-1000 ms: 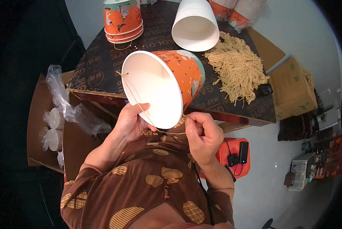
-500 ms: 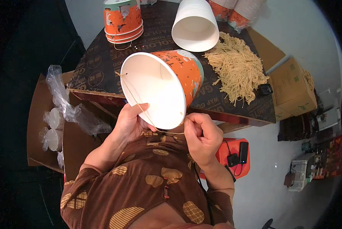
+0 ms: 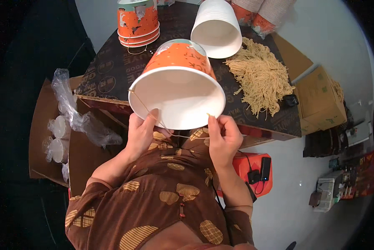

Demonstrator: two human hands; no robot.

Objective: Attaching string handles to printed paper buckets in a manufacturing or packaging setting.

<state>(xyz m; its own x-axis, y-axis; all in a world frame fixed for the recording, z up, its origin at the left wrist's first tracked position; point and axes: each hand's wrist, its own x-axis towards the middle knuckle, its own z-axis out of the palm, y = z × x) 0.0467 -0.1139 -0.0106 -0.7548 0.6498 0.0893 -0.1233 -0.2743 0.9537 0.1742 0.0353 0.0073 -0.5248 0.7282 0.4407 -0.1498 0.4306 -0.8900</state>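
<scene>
With the paper bucket (image 3: 176, 85) at my twelve o'clock, my left grip (image 3: 142, 134) pinching its rim at seven, my right grip (image 3: 224, 137) pinching cord (image 3: 187, 136) at five, I'd best keep everything steady.

Site classification: small hand-assembly workshop; whether it sits within a home or a shop cannot be determined. Indicators — worktable (image 3: 112, 75) at 12 o'clock, surfaced with dark printed board; nested orange buckets (image 3: 139, 27) at 11 o'clock; nested white buckets (image 3: 216, 31) at 1 o'clock; heap of tan cords (image 3: 262, 79) at 2 o'clock; open box (image 3: 39, 158) of film-wrapped white items (image 3: 60, 151) at 9 o'clock; red stool (image 3: 242, 166) at 4 o'clock, carrying black electronics (image 3: 265, 168).
</scene>
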